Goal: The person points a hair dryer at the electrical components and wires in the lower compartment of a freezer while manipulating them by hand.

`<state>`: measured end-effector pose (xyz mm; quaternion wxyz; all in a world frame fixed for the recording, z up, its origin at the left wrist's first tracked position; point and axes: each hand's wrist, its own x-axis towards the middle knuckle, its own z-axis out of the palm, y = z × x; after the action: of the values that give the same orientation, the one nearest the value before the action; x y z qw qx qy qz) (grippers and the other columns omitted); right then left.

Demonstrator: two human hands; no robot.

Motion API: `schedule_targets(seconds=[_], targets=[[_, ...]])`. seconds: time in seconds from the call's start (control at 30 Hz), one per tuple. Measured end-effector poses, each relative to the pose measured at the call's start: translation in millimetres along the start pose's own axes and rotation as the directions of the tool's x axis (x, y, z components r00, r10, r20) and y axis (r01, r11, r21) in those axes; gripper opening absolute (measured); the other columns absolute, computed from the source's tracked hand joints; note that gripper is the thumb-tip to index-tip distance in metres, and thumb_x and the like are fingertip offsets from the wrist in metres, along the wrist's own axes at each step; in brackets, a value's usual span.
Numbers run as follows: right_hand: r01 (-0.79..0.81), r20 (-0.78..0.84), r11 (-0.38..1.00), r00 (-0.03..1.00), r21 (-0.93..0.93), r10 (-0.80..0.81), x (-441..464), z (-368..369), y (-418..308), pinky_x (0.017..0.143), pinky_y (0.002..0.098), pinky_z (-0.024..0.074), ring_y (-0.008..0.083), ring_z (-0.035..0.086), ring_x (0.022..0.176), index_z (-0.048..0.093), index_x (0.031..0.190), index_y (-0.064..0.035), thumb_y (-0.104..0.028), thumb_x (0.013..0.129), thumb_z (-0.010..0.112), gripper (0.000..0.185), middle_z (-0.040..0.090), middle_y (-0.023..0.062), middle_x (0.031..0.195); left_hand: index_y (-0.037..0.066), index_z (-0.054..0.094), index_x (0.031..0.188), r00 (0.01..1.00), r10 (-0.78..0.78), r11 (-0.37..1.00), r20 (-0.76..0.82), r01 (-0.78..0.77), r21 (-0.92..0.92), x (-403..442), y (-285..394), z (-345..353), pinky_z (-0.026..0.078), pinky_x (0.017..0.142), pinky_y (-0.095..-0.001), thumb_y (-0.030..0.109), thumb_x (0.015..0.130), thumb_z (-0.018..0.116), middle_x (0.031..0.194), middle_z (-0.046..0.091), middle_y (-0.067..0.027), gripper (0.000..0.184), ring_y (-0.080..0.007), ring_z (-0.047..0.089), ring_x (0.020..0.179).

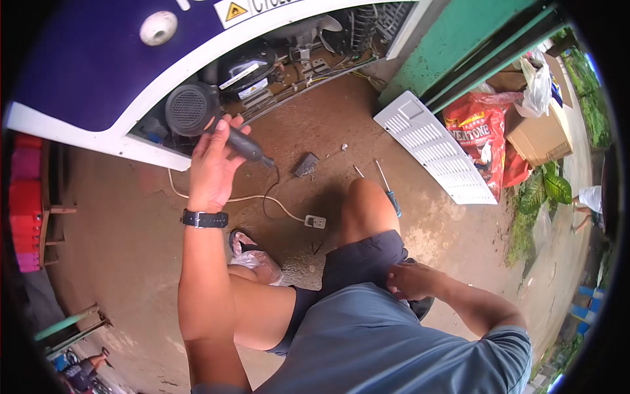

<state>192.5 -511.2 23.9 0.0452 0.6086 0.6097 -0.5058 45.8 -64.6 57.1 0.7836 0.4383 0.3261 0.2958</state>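
Observation:
A dark hair-dryer-like blower (190, 108), with a round grille on its body, is held by its handle in my left hand (215, 154), its fingers closed round it. It is at the open lower bay of a white and purple appliance, beside a black compressor (246, 65). A cord runs from the handle down toward a white socket block (315, 222) on the floor. My right hand (410, 281) rests by my right thigh, its fingers curled; whether anything is in them is hidden.
A dark block (306, 165) and a screwdriver (388, 190) lie on the wet floor near my right knee. A white vented panel (436, 148) leans at the right, beside a red bag (482, 131) and a cardboard box (541, 136). Other people show at the edges.

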Motion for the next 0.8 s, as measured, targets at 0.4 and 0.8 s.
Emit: schedule_targets(seconds=[0.4, 0.8], targets=[[0.346, -0.908, 0.928, 0.332, -0.137, -0.258, 213.2, -207.6, -117.3, 0.098, 0.0528, 0.0526, 0.0479, 0.06, 0.121, 0.038, 0.154, -0.0043, -0.015, 0.09, 0.076, 0.075, 0.063, 0.0279, 0.126, 0.005, 0.061, 0.137, 0.998, 0.012, 0.987, 0.057, -0.021, 0.157, 7.1, -15.4, -12.9, 0.045, 0.111, -0.0381, 0.035, 0.103, 0.071, 0.136, 0.066, -0.0077, 0.046, -0.018, 0.056, 0.131], [0.455, -0.928, 0.888, 0.353, 0.058, -0.12, 254.0, -226.6, -130.0, 0.085, 0.0445, 0.056, 0.0342, 0.073, 0.094, 0.035, 0.153, -0.0062, -0.004, 0.096, 0.053, 0.06, 0.071, 0.0173, 0.107, -0.006, 0.07, 0.106, 0.948, -0.013, 0.793, -0.317, 0.203, 0.575, 5.9, 30.6, -86.6, 0.062, 0.081, -0.0391, 0.047, 0.102, 0.061, 0.099, 0.073, -0.015, 0.053, -0.0271, 0.072, 0.09]])
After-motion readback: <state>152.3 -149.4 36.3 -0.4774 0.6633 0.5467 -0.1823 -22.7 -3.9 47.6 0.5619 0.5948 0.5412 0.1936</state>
